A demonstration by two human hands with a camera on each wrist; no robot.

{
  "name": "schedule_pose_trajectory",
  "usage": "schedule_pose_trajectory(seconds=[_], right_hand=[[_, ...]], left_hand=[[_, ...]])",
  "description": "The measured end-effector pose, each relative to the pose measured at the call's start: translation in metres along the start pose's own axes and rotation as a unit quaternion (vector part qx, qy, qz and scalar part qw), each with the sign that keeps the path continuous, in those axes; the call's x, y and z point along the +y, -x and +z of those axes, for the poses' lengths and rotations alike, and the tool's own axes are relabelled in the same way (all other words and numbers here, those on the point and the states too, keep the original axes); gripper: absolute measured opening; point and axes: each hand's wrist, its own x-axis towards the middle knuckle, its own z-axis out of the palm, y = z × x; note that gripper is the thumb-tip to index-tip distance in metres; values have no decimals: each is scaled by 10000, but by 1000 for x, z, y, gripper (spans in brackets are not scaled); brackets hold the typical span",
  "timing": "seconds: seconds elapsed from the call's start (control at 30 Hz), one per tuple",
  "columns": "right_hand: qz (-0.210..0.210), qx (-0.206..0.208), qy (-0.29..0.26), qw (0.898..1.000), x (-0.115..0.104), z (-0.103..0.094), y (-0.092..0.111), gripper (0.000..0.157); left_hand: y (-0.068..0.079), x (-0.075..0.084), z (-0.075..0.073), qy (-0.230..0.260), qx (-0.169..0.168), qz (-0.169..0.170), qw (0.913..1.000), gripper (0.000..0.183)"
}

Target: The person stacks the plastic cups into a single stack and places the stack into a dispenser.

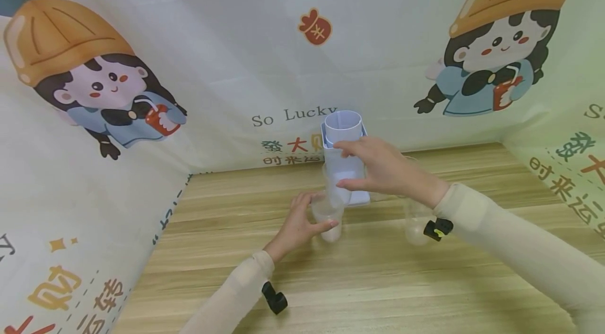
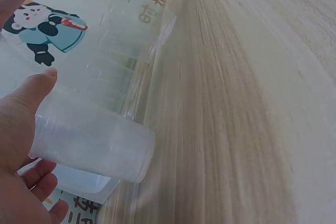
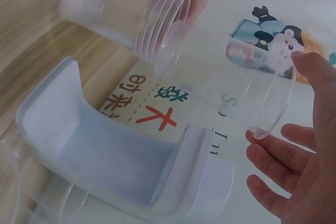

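My left hand (image 1: 295,226) holds a stack of clear plastic cups (image 2: 94,137), thumb on one side and fingers on the other. Several nested rims show at the mouth of this stack in the right wrist view. Above it, my right hand (image 1: 385,168) holds a single clear plastic cup (image 3: 226,77) near its rim, between thumb and fingertips. The cup's base overlaps the mouth of the stack in the right wrist view. Just behind both hands stands a white holder (image 3: 121,150) with an open front and a round tube (image 1: 343,129) at its top.
Another clear cup (image 1: 417,226) is on the wooden table (image 1: 378,286), partly behind my right wrist. A printed cloth (image 1: 227,61) with cartoon figures hangs along the back and both sides of the table, close behind the holder.
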Motion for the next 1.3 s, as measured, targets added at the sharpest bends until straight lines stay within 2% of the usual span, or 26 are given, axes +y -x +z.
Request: schedule_pose_trajectory(seconds=[0.23,0.53,0.97,1.1,1.3], right_hand=[[-136,77,-26,9999,-1,9,-5,70],[-143,167,-120,9997,-6,16,-9,70],[-222,167,-181,9994,-11,24,-13,68],[-229,98,-151,9996,-13,26,-14,69],[-112,-224,-156,9996,-12,36,-12,69]], left_hand=[[1,1,-1,-6,2,98,10000,71],[2,2,-1,43,-29,-54,10000,73],[2,0,1,165,-14,-60,9998,66],[2,1,0,144,-29,-103,9998,68],[3,1,-1,100,-59,-113,9999,66]])
